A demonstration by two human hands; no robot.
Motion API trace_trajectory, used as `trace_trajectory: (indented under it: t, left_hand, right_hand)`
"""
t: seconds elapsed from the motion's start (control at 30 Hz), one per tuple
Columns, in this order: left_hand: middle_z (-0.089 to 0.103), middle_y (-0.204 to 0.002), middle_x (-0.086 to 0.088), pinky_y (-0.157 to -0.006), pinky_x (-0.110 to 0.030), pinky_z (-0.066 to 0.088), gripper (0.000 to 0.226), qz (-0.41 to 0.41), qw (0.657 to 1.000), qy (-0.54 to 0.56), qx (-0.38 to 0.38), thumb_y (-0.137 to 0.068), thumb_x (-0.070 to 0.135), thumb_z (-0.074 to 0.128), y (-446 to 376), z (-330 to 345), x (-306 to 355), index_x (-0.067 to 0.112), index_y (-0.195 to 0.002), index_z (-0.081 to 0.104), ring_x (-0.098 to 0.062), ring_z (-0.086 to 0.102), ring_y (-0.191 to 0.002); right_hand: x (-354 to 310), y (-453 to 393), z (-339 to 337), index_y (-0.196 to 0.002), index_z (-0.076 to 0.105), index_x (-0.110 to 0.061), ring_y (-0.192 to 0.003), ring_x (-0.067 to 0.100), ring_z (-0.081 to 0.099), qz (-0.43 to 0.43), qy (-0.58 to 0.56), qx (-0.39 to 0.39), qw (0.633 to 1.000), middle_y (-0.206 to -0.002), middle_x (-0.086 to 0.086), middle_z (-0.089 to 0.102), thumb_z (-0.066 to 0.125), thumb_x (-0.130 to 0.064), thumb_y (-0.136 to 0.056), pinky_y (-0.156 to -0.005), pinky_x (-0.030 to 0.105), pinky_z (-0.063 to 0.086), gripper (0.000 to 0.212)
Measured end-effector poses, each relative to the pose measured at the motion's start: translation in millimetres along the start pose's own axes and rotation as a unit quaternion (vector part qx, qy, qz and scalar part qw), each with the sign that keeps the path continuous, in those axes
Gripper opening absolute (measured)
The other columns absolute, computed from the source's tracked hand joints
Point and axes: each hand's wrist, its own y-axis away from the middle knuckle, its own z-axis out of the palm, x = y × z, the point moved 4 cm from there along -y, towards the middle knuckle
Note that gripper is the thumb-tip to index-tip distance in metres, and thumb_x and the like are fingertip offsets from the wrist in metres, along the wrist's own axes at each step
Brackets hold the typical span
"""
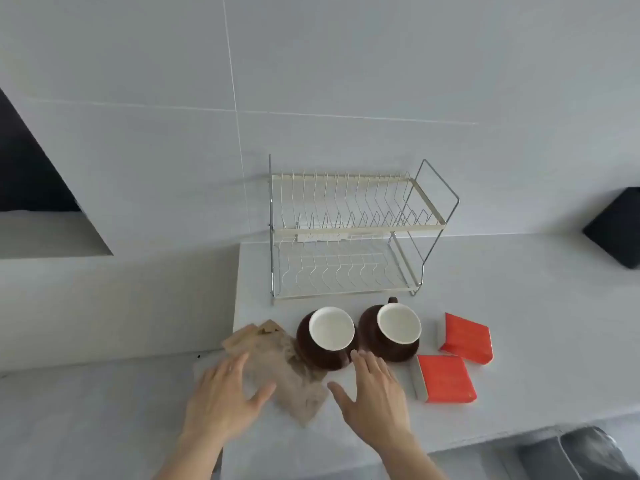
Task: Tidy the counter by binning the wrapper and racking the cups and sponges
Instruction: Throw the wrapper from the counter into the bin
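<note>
Both hands spread open: left hand over brown wrapper, right hand w/ grip empty near cups.

Soft even daylight (edges warped, blurry)

Brown cups, orange sponges, tan wrapper.

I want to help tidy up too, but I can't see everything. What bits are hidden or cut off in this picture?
All in the head view:
- No bin shows anywhere.
- Wrapper: its near left part lies under the left hand; any print is too blurred to read.
- Left cup: no handle shows, perhaps turned away.
- Dark object: cut off by the right edge, so unclear what it is.
- Both forearms run off the bottom edge.
</note>
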Motion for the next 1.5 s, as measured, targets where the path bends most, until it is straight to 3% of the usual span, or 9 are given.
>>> trace_trajectory:
  t: [0.17,0.33,0.53,0.67,0.83,1.0,1.3,1.4,1.5]
  left_hand:
    - [0.035,-0.156,0.005,-0.113,-0.037,0.035,0.089,0.009,0.999,-0.001,-0.036,-0.080,0.079,0.037,0.6,20.1,-14.8,0.028,-0.152,0.025,-0.018,0.033,-0.142]
    - [0.036,-0.155,0.006,-0.108,-0.039,0.041,0.084,-0.006,0.997,0.030,-0.065,-0.083,0.073,0.045,-10.3,35.5,-27.3,0.029,-0.151,0.026,-0.016,0.033,-0.142]
    - [0.031,-0.156,-0.001,-0.103,-0.038,0.046,0.090,-0.007,0.998,0.054,-0.044,-0.083,0.067,0.053,-38.2,43.8,-40.7,0.028,-0.153,0.013,-0.022,0.034,-0.141]
    - [0.043,-0.146,-0.009,-0.083,-0.031,0.044,0.096,-0.076,0.976,0.198,-0.047,-0.082,0.050,0.070,-63.3,45.3,-42.3,0.027,-0.154,0.011,-0.027,0.049,-0.127]
    - [0.054,-0.141,-0.007,-0.097,-0.045,0.050,0.088,-0.137,0.951,0.276,-0.006,-0.077,0.045,0.078,-82.9,45.3,-36.2,0.027,-0.148,0.029,-0.030,0.052,-0.127]
    - [0.050,-0.141,0.002,-0.095,-0.040,0.048,0.088,-0.142,0.909,0.392,-0.005,-0.078,0.031,0.081,-83.7,47.9,-7.5,0.040,-0.146,0.026,-0.026,0.055,-0.122]
    - [0.061,-0.102,-0.008,-0.053,-0.031,0.045,0.067,-0.229,0.874,0.428,0.037,-0.084,-0.002,0.063,-66.0,49.5,-7.3,0.046,-0.123,0.039,-0.021,0.060,-0.069]
    - [0.065,-0.096,-0.004,-0.060,-0.039,0.051,0.066,-0.250,0.871,0.419,0.059,-0.081,-0.001,0.061,-49.0,39.4,-25.1,0.049,-0.116,0.035,-0.025,0.064,-0.071]
    - [0.067,-0.111,-0.005,-0.075,-0.045,0.058,0.076,-0.267,0.848,0.451,0.074,-0.077,-0.005,0.069,-30.2,32.4,-47.3,0.051,-0.110,0.031,-0.026,0.069,-0.089]
  right_hand:
    - [-17.6,18.5,26.9,-0.118,0.063,-0.019,-0.094,0.020,0.065,0.036,-0.012,-0.066,0.997,-0.103,-0.005,0.066,0.060,-0.059,-0.083,-0.080,0.032,0.054,0.052]
    - [-32.9,20.3,52.6,-0.130,0.054,-0.021,-0.110,0.019,0.057,0.108,-0.074,-0.104,0.986,-0.120,-0.004,0.060,0.048,-0.055,-0.093,-0.088,0.030,0.048,0.051]
    - [-45.1,17.0,80.6,-0.125,0.052,-0.025,-0.106,0.017,0.057,0.174,-0.096,-0.153,0.968,-0.112,-0.006,0.060,0.052,-0.060,-0.088,-0.082,0.029,0.045,0.051]
    - [-51.6,15.3,89.4,-0.112,0.058,-0.026,-0.099,0.017,0.057,0.222,-0.106,-0.135,0.960,-0.101,-0.008,0.061,0.058,-0.058,-0.085,-0.074,0.026,0.041,0.042]
    - [-55.9,10.0,90.3,-0.093,0.062,-0.026,-0.087,0.017,0.059,0.275,-0.132,-0.094,0.948,-0.091,-0.007,0.061,0.061,-0.054,-0.082,-0.074,0.028,0.045,0.030]
    - [-55.9,5.0,90.4,-0.078,0.058,-0.023,-0.074,0.016,0.055,0.315,-0.181,-0.062,0.929,-0.080,-0.008,0.062,0.068,-0.052,-0.079,-0.066,0.029,0.039,0.031]
    - [-56.3,10.7,93.0,-0.109,0.069,-0.021,-0.088,0.012,0.063,0.317,-0.271,-0.097,0.904,-0.089,-0.011,0.066,0.070,-0.053,-0.080,-0.080,0.029,0.049,0.043]
    - [-53.6,11.8,92.7,-0.115,0.067,-0.017,-0.094,0.013,0.065,0.291,-0.281,-0.111,0.908,-0.098,-0.007,0.068,0.069,-0.054,-0.082,-0.087,0.034,0.052,0.049]
    - [-60.0,7.4,91.6,-0.130,0.059,-0.016,-0.100,0.011,0.064,0.269,-0.290,-0.131,0.909,-0.118,-0.004,0.066,0.069,-0.061,-0.079,-0.091,0.035,0.053,0.068]
